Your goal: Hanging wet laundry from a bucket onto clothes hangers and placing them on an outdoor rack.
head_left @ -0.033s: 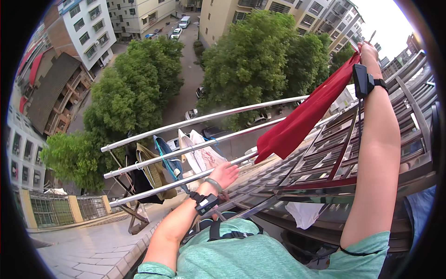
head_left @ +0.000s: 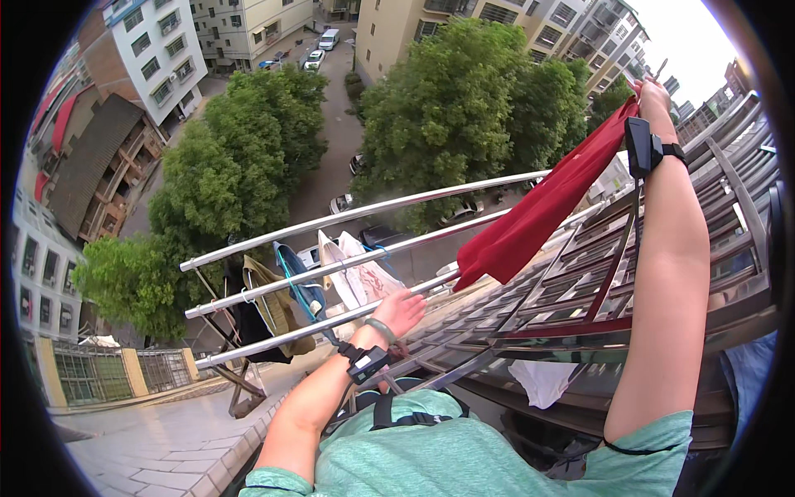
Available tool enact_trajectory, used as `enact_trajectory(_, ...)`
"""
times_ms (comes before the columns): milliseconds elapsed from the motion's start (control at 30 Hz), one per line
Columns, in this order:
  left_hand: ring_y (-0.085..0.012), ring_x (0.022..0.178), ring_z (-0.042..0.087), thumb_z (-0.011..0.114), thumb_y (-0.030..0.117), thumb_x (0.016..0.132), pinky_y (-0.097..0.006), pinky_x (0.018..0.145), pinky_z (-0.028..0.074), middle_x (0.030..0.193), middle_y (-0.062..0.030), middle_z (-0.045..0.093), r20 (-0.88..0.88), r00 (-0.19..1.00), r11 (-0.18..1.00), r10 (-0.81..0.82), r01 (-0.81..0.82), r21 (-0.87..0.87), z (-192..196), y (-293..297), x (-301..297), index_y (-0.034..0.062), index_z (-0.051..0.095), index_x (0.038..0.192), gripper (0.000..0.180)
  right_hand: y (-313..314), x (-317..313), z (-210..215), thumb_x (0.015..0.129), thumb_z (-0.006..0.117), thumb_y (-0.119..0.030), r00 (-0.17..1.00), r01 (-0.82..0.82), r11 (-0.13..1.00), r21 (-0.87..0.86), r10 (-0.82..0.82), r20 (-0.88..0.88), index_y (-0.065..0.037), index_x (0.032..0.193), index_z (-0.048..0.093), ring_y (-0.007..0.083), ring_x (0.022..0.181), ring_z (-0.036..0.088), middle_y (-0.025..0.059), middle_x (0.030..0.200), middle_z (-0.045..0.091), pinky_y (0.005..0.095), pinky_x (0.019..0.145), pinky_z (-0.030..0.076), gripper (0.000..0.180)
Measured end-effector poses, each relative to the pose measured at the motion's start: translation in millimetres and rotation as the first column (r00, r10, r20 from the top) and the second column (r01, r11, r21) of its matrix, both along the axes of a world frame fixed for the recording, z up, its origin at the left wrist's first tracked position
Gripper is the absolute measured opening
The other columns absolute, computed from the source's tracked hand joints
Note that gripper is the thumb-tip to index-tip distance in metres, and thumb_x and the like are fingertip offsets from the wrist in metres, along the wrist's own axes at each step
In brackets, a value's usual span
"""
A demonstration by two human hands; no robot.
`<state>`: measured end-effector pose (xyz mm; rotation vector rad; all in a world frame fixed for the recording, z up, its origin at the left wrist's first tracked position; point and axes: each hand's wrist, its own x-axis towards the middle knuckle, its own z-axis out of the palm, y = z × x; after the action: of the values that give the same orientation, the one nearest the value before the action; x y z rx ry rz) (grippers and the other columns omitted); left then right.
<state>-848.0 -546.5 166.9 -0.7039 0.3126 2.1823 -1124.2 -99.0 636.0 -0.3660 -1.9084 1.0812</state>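
Observation:
High at the far right, my right hand is closed at the top end of a long red garment. A thin hook-like piece sticks up above these fingers, probably part of a hanger. The garment slopes down to the left, and its lower end hangs by the nearest metal pole. My left hand rests at that pole with its fingers stretched out, holding nothing visible. Farther left, an olive garment, a blue one and a white one hang among the poles.
A slatted metal railing fills the right side. White cloth hangs below it, and blue fabric is at the right rim. A tiled ledge runs at lower left. Beyond the poles are trees and a street far below.
My right hand has shifted very slightly down and left, and the upper end of the red garment with it. My left hand stays where it was.

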Motion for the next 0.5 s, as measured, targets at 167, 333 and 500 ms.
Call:
enact_trajectory(167, -0.0239, 0.095, 0.056, 0.055, 0.02, 0.082, -0.038, 0.08, 0.044, 0.099, -0.0101, 0.059, -0.008, 1.0, 0.999, 0.027, -0.027, -0.04, -12.0, -22.6, 2.5, 0.008, 0.053, 0.095, 0.018, -35.4, -1.8, -88.9, 0.086, 0.048, -0.014, 1.0, -0.005, 0.973, -0.23, 0.004, -0.005, -0.007, 0.1, 0.053, 0.012, 0.057, 0.06, 0.0072, 0.077, 0.065, 0.0238, 0.041, 0.041, 0.016)
enact_trajectory(333, -0.0227, 0.09, 0.057, 0.056, 0.019, 0.082, -0.038, 0.08, 0.045, 0.096, -0.0096, 0.059, 0.028, 0.998, 0.995, 0.063, -0.061, -0.074, -18.8, -27.6, 4.0, 0.0076, 0.053, 0.094, 0.017, -38.9, 15.3, -147.1, 0.087, 0.047, -0.013, 0.993, 0.089, 0.952, -0.293, -0.06, 0.105, -0.006, 0.101, 0.05, 0.013, 0.056, 0.06, 0.0078, 0.077, 0.063, 0.0235, 0.04, 0.041, 0.016)
enact_trajectory(500, -0.0229, 0.089, 0.057, 0.056, 0.017, 0.081, -0.038, 0.081, 0.045, 0.091, -0.0096, 0.061, 0.066, 0.995, 0.996, 0.07, -0.066, -0.06, -18.2, -31.8, 4.4, 0.0074, 0.054, 0.092, 0.014, -47.6, 23.0, -201.5, 0.087, 0.047, -0.011, 0.989, 0.088, 0.912, -0.4, -0.033, 0.143, -0.006, 0.1, 0.05, 0.0142, 0.057, 0.059, 0.0082, 0.078, 0.061, 0.0248, 0.043, 0.042, 0.015)
